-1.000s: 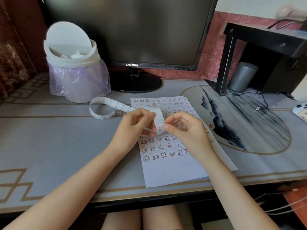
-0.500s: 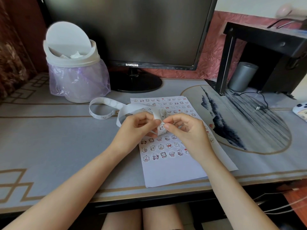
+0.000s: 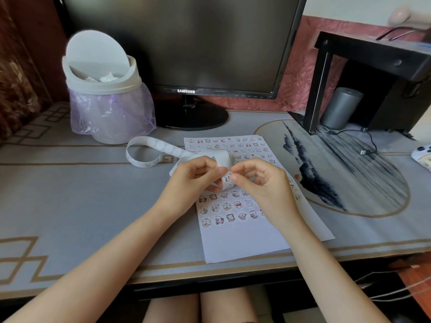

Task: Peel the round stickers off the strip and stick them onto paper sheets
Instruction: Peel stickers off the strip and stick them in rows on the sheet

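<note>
A long white sticker strip [image 3: 149, 148] curls across the desk from the left and bends over into my hands. My left hand [image 3: 193, 180] grips the strip near its bend. My right hand [image 3: 261, 183] pinches at a round cartoon sticker [image 3: 227, 177] on the strip's hanging end, thumb and forefinger right against it. Both hands hover above a white paper sheet [image 3: 245, 241] carrying several rows of small cartoon stickers; its lower part is blank. A second sheet's edge [image 3: 319, 229] shows underneath on the right.
A white swing-lid bin [image 3: 105, 89] with a purple bag stands at the back left. A dark monitor [image 3: 186, 43] is behind the sheet. A black stand [image 3: 373, 57], grey cylinder [image 3: 340, 108] and USB cable [image 3: 363, 151] lie at the right.
The strip has been pulled further through my left hand, so its loop over my fingers has grown. My right fingers have closed in on the sticker at the strip's end.
</note>
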